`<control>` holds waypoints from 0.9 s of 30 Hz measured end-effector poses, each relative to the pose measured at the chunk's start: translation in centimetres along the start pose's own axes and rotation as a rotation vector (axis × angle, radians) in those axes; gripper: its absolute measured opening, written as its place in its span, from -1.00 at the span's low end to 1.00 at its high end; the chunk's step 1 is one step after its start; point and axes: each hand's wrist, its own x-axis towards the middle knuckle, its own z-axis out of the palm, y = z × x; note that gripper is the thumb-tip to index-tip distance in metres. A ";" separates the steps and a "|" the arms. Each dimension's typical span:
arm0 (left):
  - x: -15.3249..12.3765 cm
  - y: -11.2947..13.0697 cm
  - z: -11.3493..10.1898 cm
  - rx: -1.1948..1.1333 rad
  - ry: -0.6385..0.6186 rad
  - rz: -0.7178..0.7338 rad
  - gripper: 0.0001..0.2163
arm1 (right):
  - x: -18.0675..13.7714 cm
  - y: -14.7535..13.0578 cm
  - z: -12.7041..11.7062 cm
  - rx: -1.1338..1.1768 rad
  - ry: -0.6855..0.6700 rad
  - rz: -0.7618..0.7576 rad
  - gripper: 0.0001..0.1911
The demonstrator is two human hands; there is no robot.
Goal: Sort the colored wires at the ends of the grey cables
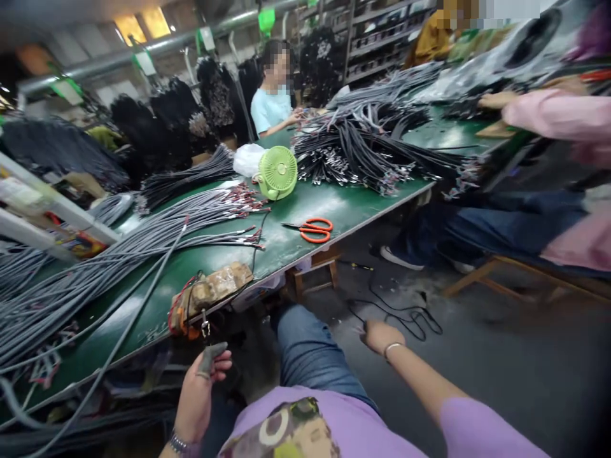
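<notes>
My left hand (203,381) is raised below the front edge of the bench, its fingers loosely curled and apart, with nothing visible in them. A grey finger cot (210,359) covers its thumb. Just above hangs a small metal clip (205,326) from a taped block (219,286) with red and black wires. My right hand (384,337) is low on the right, over the floor, with its fingers closed. A thin black cord (401,315) meets its fingertips; whether the hand grips this cord I cannot tell.
Grey cables (128,248) with stripped ends cover the left of the green bench (305,203). Orange-handled scissors (316,229) and a green fan (277,170) stand nearer the middle. Black cables (353,149) lie beyond. One person (272,105) sits opposite; another's pink sleeve (548,111) reaches in from the right.
</notes>
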 end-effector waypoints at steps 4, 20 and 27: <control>-0.7 1.6 -0.8 -0.222 0.053 -0.045 -0.44 | 0.8 -6.0 -1.3 0.067 -0.060 -0.254 -0.73; 1.6 6.4 3.6 -0.608 -0.053 -0.173 -0.57 | -8.3 -15.2 -0.4 0.655 -0.717 -0.605 -0.46; 2.8 4.7 3.0 -0.757 -0.279 -0.202 -0.59 | -9.1 -16.6 0.2 0.680 -0.754 -0.640 -0.45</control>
